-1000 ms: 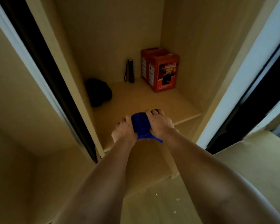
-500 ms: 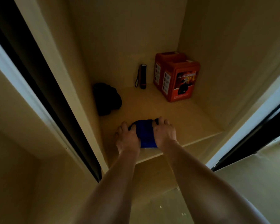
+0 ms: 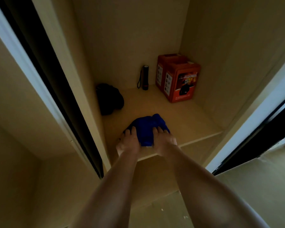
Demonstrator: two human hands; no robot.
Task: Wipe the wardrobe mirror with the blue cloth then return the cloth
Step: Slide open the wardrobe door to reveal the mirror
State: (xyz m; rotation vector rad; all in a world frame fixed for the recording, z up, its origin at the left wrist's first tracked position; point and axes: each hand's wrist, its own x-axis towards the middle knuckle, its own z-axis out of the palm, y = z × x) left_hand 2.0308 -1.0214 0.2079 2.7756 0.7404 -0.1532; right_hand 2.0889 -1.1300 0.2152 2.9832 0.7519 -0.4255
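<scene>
Pressing one blue cloth [image 3: 146, 127], two hands.

- A pale wooden wardrobe compartment [image 3: 132, 38] with plain back and side walls, dimly lit.
- Its shelf [image 3: 184, 122] spans the compartment; the front edge runs across the middle of the view.
- White-framed sliding door [image 3: 28, 63] with a dark track at left; another door frame [image 3: 253, 116] at right.
- Light floor [image 3: 171, 211] below, with small white specks.
</scene>
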